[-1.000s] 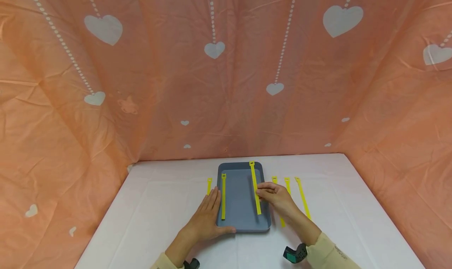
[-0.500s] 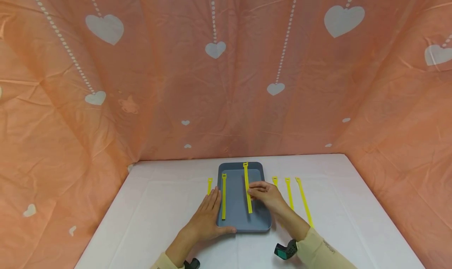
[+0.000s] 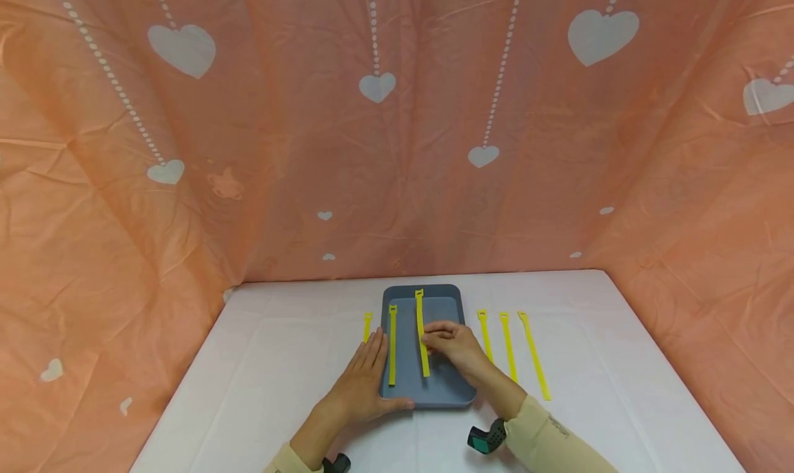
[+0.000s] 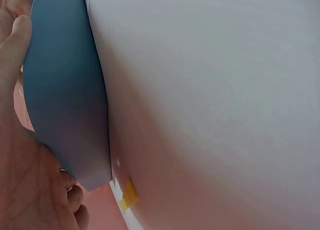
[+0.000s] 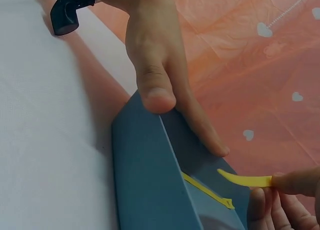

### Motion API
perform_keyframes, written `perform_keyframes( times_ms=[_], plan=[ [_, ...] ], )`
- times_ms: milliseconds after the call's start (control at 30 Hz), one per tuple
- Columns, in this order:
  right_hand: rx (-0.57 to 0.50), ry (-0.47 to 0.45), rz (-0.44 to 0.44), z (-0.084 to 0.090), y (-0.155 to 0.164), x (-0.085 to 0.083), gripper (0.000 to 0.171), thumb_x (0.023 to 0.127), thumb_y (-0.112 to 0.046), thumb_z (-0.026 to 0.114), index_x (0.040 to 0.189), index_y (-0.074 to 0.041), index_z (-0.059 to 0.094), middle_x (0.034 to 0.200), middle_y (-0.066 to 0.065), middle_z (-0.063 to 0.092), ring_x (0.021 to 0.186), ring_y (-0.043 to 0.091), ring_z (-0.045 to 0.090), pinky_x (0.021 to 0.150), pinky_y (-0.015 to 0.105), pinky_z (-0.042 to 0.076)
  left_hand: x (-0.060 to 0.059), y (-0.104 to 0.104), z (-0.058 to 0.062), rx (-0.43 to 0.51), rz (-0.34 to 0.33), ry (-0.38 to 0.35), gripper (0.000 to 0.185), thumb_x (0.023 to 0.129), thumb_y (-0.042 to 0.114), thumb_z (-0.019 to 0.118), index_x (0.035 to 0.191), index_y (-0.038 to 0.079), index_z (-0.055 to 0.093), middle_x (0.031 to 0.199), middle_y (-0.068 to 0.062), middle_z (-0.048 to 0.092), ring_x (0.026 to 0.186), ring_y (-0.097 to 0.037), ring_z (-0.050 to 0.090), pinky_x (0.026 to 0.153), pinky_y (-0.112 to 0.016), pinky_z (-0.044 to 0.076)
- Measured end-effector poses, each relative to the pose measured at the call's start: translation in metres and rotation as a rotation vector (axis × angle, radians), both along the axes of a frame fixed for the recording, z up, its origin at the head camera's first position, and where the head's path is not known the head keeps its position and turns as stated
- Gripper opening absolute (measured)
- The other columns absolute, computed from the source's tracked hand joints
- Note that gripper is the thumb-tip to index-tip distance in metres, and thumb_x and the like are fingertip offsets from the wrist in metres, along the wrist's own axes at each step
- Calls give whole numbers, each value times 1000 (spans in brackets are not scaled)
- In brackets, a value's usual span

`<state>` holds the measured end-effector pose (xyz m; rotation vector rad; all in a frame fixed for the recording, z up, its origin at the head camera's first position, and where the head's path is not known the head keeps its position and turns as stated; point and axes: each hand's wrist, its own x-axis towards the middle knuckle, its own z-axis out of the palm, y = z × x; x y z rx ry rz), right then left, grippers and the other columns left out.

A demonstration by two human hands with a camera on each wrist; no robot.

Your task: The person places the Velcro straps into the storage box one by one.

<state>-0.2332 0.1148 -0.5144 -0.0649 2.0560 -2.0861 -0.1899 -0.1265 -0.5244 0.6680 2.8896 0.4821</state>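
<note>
Head view showed one yellow strap (image 3: 392, 345) already lying in the blue tray (image 3: 443, 390), a second strap (image 3: 422, 334) pinched by the right hand (image 3: 451, 342) over it, and the left hand (image 3: 362, 383) flat against the tray's edge; four straps, by my judgement, remained on the desk (image 3: 279, 363). Left wrist view showed the palm (image 4: 22, 185) on the tray wall (image 4: 65, 99). Right wrist view showed fingertips (image 5: 295, 182) gripping the strap's end (image 5: 245, 180).

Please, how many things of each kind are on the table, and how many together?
Yellow strap, held over the tray by the right hand: 1
Yellow strap lying in the tray: 1
Yellow straps on the table: 4
Grey tray: 1
Total: 7
</note>
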Motion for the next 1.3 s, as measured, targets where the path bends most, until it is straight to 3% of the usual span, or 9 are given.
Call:
perform_keyframes(
  times_ms=[233, 533, 867, 1300],
  plan=[
    [7, -14, 1, -3, -8, -2, 26, 99, -7, 77, 118, 10, 72, 95, 8, 79, 77, 14, 71, 80, 37, 64, 0, 0, 0, -2, -2, 7, 134, 85, 85, 67, 171, -2, 11, 180, -20, 4, 167, -35, 7, 134, -53, 17],
    [-34, -72, 18, -12, -16, -9, 27, 98, -4, 76, 119, 13, 70, 94, 9, 78, 74, 13, 70, 73, 28, 63, 1, -1, 2, -8, -10, 14, 133, 86, 83, 68, 170, -3, 12, 179, -21, 5, 166, -37, 8, 134, -53, 17],
    [-43, -94, 45, -16, -26, -13, 30, 97, 0, 75, 120, 17, 68, 92, 10, 78, 72, 12, 71, 70, 28, 63, 1, -1, 3, 16, -6, -10, 133, 86, 82, 69, 170, -4, 12, 180, -20, 4, 166, -37, 7, 134, -55, 15],
    [75, -100, 42, -17, -33, -20, 22, 95, 1, 77, 113, 13, 73, 86, 9, 74, 67, 12, 70, 68, 28, 65, 1, -1, 4, 24, -9, -16, 132, 86, 81, 70, 171, -3, 12, 180, -19, 3, 167, -36, 7, 134, -55, 16]
  ],
)
